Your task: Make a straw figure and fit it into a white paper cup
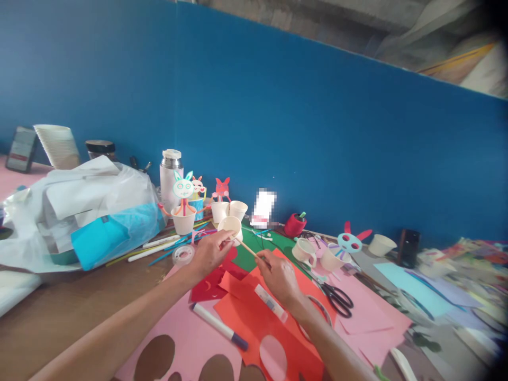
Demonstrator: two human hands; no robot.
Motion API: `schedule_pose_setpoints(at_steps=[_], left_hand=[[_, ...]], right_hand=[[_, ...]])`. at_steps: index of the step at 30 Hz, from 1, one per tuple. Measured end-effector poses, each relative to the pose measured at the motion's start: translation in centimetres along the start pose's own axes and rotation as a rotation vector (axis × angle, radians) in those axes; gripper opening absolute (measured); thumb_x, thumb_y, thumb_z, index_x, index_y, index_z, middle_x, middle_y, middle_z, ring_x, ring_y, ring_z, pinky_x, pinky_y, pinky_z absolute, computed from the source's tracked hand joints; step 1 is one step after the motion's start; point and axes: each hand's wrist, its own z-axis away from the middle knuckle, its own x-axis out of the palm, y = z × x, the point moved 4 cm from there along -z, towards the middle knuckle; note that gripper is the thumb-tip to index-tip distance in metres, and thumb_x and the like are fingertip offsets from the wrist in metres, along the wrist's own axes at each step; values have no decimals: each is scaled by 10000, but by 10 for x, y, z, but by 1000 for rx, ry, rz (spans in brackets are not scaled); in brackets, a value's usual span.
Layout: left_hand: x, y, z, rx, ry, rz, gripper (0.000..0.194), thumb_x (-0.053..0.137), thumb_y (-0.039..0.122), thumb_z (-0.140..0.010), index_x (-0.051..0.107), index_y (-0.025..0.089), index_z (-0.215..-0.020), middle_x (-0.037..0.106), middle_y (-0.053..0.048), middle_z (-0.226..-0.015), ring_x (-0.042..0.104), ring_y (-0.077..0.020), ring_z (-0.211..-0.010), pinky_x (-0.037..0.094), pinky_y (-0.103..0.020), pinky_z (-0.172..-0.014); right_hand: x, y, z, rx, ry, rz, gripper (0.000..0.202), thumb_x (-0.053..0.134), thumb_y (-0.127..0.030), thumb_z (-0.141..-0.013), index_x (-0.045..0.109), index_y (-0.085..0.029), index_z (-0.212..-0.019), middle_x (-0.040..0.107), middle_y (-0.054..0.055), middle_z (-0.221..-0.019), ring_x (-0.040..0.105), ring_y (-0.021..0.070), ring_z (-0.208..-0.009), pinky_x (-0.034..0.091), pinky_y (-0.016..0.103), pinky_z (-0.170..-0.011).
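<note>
My left hand [212,253] grips a small white paper cup [229,225] by its near side, and the cup's open mouth is tilted partly toward me. A thin wooden stick [248,248] is pinched in my right hand [275,271], its far end at the cup beside my left fingertips. Whether that tip pierces the cup or only touches it, I cannot tell. Under my hands lie red paper [254,312], green paper [248,259] and pink paper [170,323] with round holes cut out. A glue-stick-like tube [270,302] lies by my right wrist.
Finished paper-cup animals [183,219] stand at the back, before a white thermos [171,180]. Black-handled scissors [337,299] lie at right, a capped marker [219,325] in front, a tape roll [183,255] at left. A plastic bag [130,185] bulges on the left; a blue partition [317,132] rises behind.
</note>
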Motion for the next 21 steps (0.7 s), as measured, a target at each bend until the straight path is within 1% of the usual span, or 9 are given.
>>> schedule_pose_setpoints(at_steps=[3, 6, 10, 14, 17, 21], left_hand=[[-3, 3, 0, 24, 19, -47, 288, 465, 294, -811, 625, 185, -1025, 690, -65, -944, 632, -181, -803, 458, -268, -738], [-3, 4, 1, 68, 47, -102, 278, 465, 290, -816, 619, 189, -1024, 684, -70, -958, 630, -184, -819, 457, -271, -742], [-3, 2, 3, 92, 96, -159, 300, 470, 269, -814, 586, 191, -1079, 676, -80, -987, 621, -195, -889, 450, -288, -796], [-3, 2, 3, 107, 106, -183, 285, 466, 240, -814, 591, 174, -1061, 681, -91, -954, 626, -192, -852, 452, -285, -779], [-3, 4, 3, 124, 101, -203, 265, 457, 232, -817, 602, 177, -1032, 683, -88, -931, 625, -190, -841, 450, -279, -761], [-4, 5, 3, 118, 88, -203, 252, 450, 225, -817, 608, 189, -1009, 685, -76, -893, 626, -186, -818, 448, -275, -742]], right_hand=[[2, 1, 0, 10, 19, -35, 164, 423, -337, -853, 535, -218, -862, 560, -44, -530, 522, 124, -501, 249, 215, -476], [2, 0, 0, 40, 2, -67, 147, 435, -325, -843, 519, -214, -795, 575, -41, -544, 523, 122, -508, 260, 210, -481], [1, -5, 1, 42, -63, -109, 192, 398, -289, -860, 509, -210, -724, 590, -36, -563, 516, 111, -511, 292, 202, -506], [4, -8, 2, -2, -118, -226, 277, 323, -267, -892, 509, -200, -697, 607, -19, -599, 525, 104, -541, 340, 198, -549], [9, -6, 2, 14, -175, -367, 291, 298, -298, -904, 522, -197, -749, 600, -23, -588, 486, 90, -475, 355, 189, -514], [17, -3, 3, 87, -253, -519, 271, 319, -332, -894, 520, -190, -782, 557, -42, -536, 419, 73, -389, 347, 175, -442]])
